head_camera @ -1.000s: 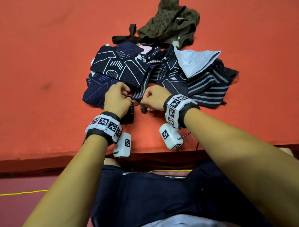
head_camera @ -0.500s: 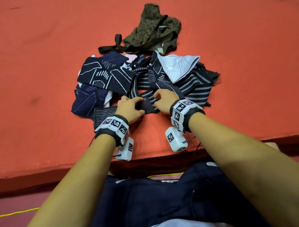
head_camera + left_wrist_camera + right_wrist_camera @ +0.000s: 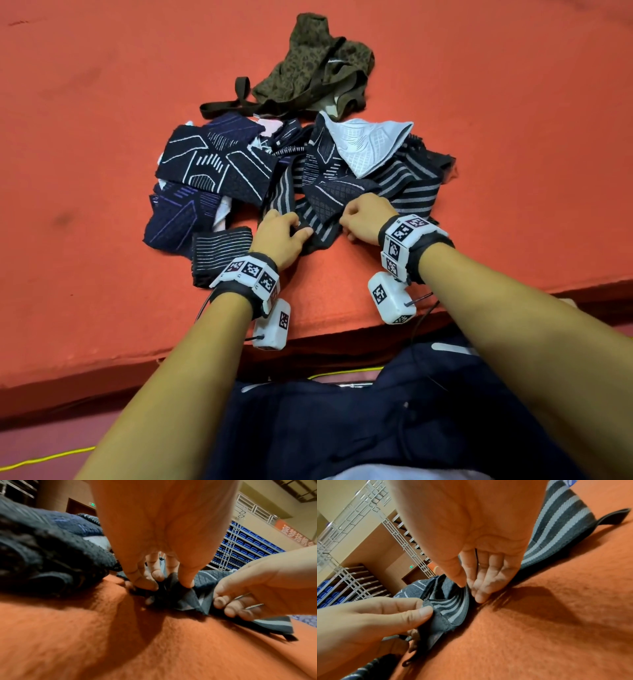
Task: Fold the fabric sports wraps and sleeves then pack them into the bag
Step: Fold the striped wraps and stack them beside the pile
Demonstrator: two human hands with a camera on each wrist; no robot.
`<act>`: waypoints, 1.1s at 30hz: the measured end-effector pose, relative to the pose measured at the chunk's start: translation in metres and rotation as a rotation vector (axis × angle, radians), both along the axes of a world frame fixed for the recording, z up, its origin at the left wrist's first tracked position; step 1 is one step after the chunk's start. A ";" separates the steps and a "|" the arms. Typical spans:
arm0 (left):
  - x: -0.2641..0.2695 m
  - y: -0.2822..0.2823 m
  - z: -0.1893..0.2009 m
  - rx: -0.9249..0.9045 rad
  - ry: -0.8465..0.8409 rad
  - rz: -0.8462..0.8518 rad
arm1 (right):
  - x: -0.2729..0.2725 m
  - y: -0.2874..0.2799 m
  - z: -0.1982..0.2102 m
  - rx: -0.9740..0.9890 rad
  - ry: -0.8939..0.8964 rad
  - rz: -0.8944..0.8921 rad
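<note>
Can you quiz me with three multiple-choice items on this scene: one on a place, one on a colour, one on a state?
1. Where does the olive camouflage fabric bag lie?
A. beyond the pile
B. under the left hand
C. on the person's lap

2. What colour is the felt-like table cover?
A. green
B. orange-red
C. grey

3. What are both hands doing?
A. resting flat and idle
B. pinching one wrap
C. opening the bag

Answers:
1 A, it sits on the far side of the heap of wraps.
2 B, the surface is orange-red all round.
3 B, the left hand and right hand each pinch the dark grey-striped elastic wrap at its near end.
</note>
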State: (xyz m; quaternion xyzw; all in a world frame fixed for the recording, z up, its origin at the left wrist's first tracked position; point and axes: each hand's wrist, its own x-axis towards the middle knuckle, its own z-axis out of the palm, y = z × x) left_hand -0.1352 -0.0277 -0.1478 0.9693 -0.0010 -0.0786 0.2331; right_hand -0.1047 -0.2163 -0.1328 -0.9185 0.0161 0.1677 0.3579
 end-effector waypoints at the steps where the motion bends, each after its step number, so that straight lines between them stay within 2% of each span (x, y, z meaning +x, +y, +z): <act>1: 0.000 0.000 0.000 -0.007 -0.014 -0.026 | 0.000 0.002 0.001 0.000 -0.031 -0.007; 3: 0.000 -0.001 0.000 -0.027 -0.039 -0.084 | 0.001 0.006 0.003 0.014 -0.052 -0.025; 6: 0.000 -0.004 0.001 -0.034 -0.024 -0.146 | -0.003 0.014 -0.002 0.013 0.015 -0.010; 12: -0.003 -0.004 -0.010 0.144 0.054 -0.254 | -0.016 0.016 -0.025 0.120 0.105 -0.124; 20: -0.006 -0.002 -0.010 0.181 0.114 -0.171 | -0.018 0.011 -0.039 0.193 0.162 -0.132; 24: -0.005 0.002 -0.006 0.112 0.173 -0.078 | -0.021 0.008 -0.037 0.231 0.150 -0.156; 27: -0.005 0.002 -0.005 0.049 0.165 -0.009 | -0.022 0.009 -0.036 0.267 0.158 -0.168; 33: -0.009 0.000 -0.001 0.030 0.109 0.022 | -0.017 0.005 -0.047 0.376 0.198 -0.177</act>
